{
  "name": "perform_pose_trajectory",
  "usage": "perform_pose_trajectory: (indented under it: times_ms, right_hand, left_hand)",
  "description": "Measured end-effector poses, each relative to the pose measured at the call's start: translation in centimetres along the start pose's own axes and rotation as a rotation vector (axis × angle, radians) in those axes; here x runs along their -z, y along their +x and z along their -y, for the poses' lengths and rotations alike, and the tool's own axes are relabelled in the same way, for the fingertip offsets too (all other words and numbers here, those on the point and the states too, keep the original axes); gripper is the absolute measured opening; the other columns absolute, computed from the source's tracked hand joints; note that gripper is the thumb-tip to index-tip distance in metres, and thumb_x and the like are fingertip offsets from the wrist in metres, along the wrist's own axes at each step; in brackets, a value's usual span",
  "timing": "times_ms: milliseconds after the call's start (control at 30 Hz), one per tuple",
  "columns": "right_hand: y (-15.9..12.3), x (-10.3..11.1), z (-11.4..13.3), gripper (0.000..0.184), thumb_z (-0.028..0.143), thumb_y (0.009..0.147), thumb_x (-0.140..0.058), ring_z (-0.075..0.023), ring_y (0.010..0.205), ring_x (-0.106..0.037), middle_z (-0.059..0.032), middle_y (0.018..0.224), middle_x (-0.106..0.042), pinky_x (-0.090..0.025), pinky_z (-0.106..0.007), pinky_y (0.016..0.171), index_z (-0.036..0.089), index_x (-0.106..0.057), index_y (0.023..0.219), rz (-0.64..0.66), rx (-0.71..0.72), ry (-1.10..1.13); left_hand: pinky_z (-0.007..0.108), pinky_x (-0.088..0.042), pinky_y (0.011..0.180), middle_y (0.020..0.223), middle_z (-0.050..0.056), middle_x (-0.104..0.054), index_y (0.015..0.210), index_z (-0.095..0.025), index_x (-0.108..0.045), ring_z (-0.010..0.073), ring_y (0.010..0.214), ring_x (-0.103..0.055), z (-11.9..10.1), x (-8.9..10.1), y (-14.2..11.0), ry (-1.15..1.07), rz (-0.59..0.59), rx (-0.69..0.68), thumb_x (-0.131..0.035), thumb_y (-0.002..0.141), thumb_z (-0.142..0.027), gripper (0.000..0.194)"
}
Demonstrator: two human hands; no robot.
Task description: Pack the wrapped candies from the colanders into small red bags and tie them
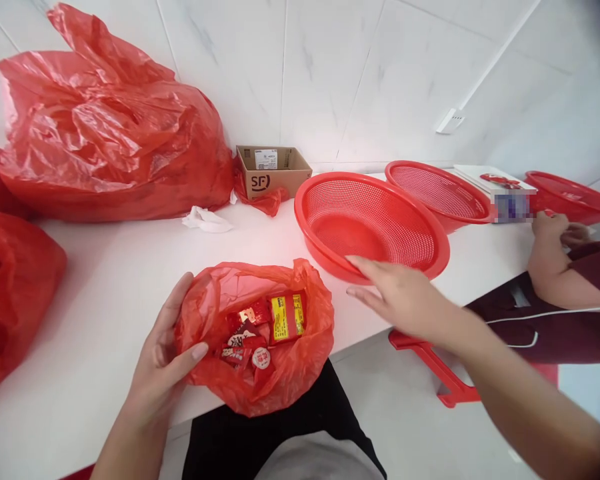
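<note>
My left hand (163, 357) grips the left edge of a red plastic bag (310, 360), thumb on the inside of its rim. The bag's mouth is spread wide at the table's front edge. In it lie a yellow-and-red packet (281, 319) and several small red and dark wrapped pieces, among them a round white-labelled one (261, 359). To the right, my right hand (405, 297) reaches out with thumb and fingers apart, nothing held. Its fingertips are at the near rim of a red mesh basket (325, 257); I cannot tell whether they touch it.
A big full red bag (115, 147) stands at the back left, another (15, 300) in front. Behind are a cardboard box (280, 181), a crumpled white tissue (207, 221) and a second red basket (440, 190). A co-worker's hand (550, 230) is at the right, above a red stool (445, 380).
</note>
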State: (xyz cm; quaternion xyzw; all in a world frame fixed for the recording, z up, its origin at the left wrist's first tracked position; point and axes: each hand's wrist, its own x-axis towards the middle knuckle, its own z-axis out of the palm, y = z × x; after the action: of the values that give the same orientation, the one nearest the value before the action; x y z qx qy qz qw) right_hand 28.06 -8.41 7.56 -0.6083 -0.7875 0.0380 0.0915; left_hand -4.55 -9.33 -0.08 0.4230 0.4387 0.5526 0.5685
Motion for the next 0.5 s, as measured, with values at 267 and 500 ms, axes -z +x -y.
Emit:
perform_pose_trajectory:
  times_ms: [267, 500]
  right_hand:
    - [-5.7, -5.4, 3.6, 0.042, 0.009, 0.093, -0.043, -0.0233, 0.100, -0.070, -0.0025, 0.119, -0.072, -0.053, -0.048, 0.088, 0.022, -0.058, 0.130, -0.342, 0.092, 0.078]
    - [-4.6, -2.8, 3.1, 0.039, 0.023, 0.099, -0.041, -0.0260, 0.109, -0.067, -0.0068, 0.128, -0.068, -0.053, -0.049, 0.093, 0.017, -0.059, 0.132, -0.182, 0.021, 0.149]
  left_hand:
    - [0.014, -0.055, 0.086, 0.151, -0.011, -0.047, 0.137, -0.045, -0.054, 0.0267, 0.137, -0.045, 0.0, -0.5, 0.3, 0.064, -0.113, 0.026, -0.084, 0.060, -0.030, 0.084]
    - [0.014, -0.053, 0.090, 0.151, -0.013, -0.046, 0.134, -0.049, -0.055, 0.0251, 0.139, -0.043, -0.3, -0.8, 0.3, 0.068, -0.103, 0.051, -0.084, 0.060, -0.029, 0.082]
